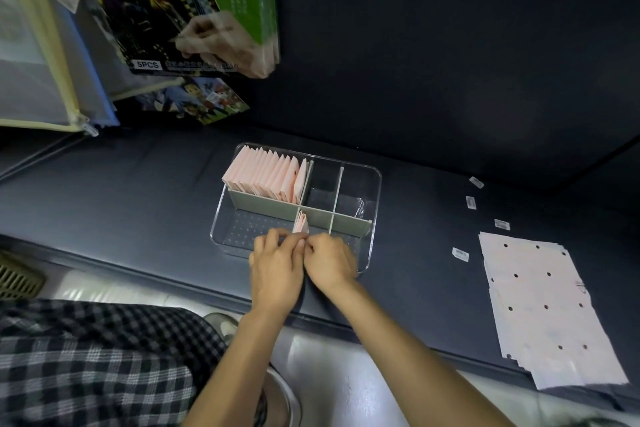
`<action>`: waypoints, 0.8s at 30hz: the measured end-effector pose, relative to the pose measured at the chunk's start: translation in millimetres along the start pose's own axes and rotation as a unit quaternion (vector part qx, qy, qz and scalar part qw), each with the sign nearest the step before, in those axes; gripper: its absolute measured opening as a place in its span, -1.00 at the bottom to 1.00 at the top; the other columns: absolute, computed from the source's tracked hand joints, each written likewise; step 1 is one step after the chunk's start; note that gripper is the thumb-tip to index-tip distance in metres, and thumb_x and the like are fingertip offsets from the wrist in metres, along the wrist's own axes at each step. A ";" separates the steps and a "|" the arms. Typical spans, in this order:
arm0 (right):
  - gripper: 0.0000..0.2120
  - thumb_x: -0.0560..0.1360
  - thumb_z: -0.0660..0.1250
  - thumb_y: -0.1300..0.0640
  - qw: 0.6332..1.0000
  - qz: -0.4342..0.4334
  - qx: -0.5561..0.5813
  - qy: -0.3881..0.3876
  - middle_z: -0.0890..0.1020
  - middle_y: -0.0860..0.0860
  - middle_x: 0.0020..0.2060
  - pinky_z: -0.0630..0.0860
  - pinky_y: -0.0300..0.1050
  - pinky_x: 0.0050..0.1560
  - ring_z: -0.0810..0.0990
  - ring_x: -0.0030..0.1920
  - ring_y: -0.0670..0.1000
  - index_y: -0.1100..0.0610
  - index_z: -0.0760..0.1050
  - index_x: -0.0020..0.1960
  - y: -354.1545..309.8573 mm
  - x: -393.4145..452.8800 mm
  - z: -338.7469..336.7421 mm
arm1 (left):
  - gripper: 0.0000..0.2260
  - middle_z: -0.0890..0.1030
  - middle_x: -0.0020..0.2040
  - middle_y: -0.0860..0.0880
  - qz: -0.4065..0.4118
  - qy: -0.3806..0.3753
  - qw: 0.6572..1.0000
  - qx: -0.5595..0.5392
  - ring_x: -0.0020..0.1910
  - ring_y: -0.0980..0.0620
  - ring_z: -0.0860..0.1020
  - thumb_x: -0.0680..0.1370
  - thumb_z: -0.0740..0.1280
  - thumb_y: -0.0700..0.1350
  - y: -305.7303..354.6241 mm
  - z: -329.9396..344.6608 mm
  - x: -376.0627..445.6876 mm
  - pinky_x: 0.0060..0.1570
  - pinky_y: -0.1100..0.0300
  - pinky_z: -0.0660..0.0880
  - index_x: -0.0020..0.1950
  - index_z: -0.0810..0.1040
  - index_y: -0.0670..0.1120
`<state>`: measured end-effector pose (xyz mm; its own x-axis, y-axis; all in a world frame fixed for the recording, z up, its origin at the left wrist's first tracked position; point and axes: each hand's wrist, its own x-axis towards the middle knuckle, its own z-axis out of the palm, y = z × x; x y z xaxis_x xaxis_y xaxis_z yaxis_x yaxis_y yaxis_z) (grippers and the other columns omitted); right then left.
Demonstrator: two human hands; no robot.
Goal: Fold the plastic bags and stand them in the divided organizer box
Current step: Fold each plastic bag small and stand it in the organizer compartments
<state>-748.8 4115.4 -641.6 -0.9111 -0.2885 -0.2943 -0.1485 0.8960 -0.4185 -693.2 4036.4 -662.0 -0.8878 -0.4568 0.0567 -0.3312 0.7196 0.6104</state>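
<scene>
**Folded bag going into near compartment**

Both hands meet over the clear organizer box (pixel 375 184): left hand (pixel 275 265) and right hand (pixel 329 262) each pinch the lower edge of a folded pink bag (pixel 300 222), upright against the grey divider (pixel 270 206). Far-left compartment holds a full row of folded bags (pixel 265 175). Flat bags (pixel 543 308) wait well to the right. Thin, light, probably slippery film that springs open; pinch across the folded edges. Readable: "5PCS" on a hanging pack (pixel 147 65).

In front of you runs a dark countertop (pixel 138 191). On it sits the clear divided organizer box (pixel 375 191), with a stack of flat pink bags (pixel 540 308) well to its right and four small white labels (pixel 460 254) scattered between them.
</scene>
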 end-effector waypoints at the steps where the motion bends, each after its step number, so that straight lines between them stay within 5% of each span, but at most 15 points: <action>1: -0.71 0.56 0.10 0.05 1.000 -0.013 0.008 -0.005 0.65 0.15 -0.04 0.45 -0.07 -0.12 0.59 0.02 0.22 0.08 0.59 -0.03 2.4 -1.3 -1.0 | -0.75 0.49 0.14 -0.02 -0.002 -0.006 1.000 0.020 0.12 -0.06 0.34 0.62 0.16 -0.04 -1.6 1.4 -0.1 0.07 0.08 0.23 0.17 0.59 0.00; 5: -0.78 0.57 0.16 0.03 0.996 -0.066 0.055 0.024 0.67 0.08 -0.15 0.45 -0.10 -0.19 0.59 -0.05 0.18 0.02 0.58 -0.02 29.5 -14.8 -15.7 | -0.73 0.49 0.18 -0.03 0.003 -0.010 0.997 0.079 0.14 -0.10 0.32 0.62 0.16 -0.01 -4.1 3.9 -0.5 0.05 0.04 0.19 0.18 0.59 -0.01; 9: -0.80 0.55 0.27 0.07 0.987 -0.048 0.093 0.121 0.69 0.03 -0.05 0.53 -0.04 -0.02 0.62 -0.01 0.09 -0.02 0.61 0.10 103.3 -40.8 -43.2 | -0.76 0.47 0.16 -0.10 0.003 -0.011 0.995 0.098 0.12 -0.15 0.31 0.59 0.23 -0.04 2.4 3.4 -0.9 0.06 -0.02 0.21 0.16 0.61 -0.04; 16: -0.64 0.48 0.39 0.13 0.982 0.124 0.030 0.139 0.54 0.11 0.19 0.39 -0.06 0.16 0.46 0.19 0.17 0.15 0.50 0.26 291.1 -98.7 -88.1 | -0.86 0.54 0.05 -0.16 0.177 0.021 0.981 0.080 0.01 -0.22 0.46 0.54 0.32 -0.13 61.7 19.4 -21.1 -0.01 -0.10 0.40 0.02 0.63 -0.12; 20: -0.47 0.43 0.45 0.06 0.979 0.171 0.025 0.110 0.45 0.11 0.30 0.32 -0.05 0.26 0.37 0.29 0.18 0.18 0.42 0.34 345.2 -131.2 -86.2 | -0.77 0.56 0.06 -0.09 0.261 -0.105 0.959 0.043 0.02 -0.16 0.50 0.58 0.23 -0.06 87.6 48.9 -50.6 0.00 -0.02 0.46 0.09 0.62 -0.10; 24: -0.65 0.42 0.46 0.13 0.976 0.146 0.058 0.153 0.51 0.07 0.22 0.35 -0.11 0.23 0.40 0.22 0.12 0.17 0.56 0.18 360.4 -138.3 -72.2 | -0.70 0.44 0.30 0.02 0.265 -0.260 0.926 0.070 0.27 -0.02 0.37 0.62 0.16 0.00 81.4 81.6 -75.6 0.23 0.10 0.33 0.31 0.49 -0.02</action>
<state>-704.0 4502.6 -689.7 -0.9828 0.1047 -0.1523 0.1637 0.8756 -0.4545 -679.2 4172.2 -681.1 -0.9594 0.2670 -0.0907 0.1890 0.8476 0.4959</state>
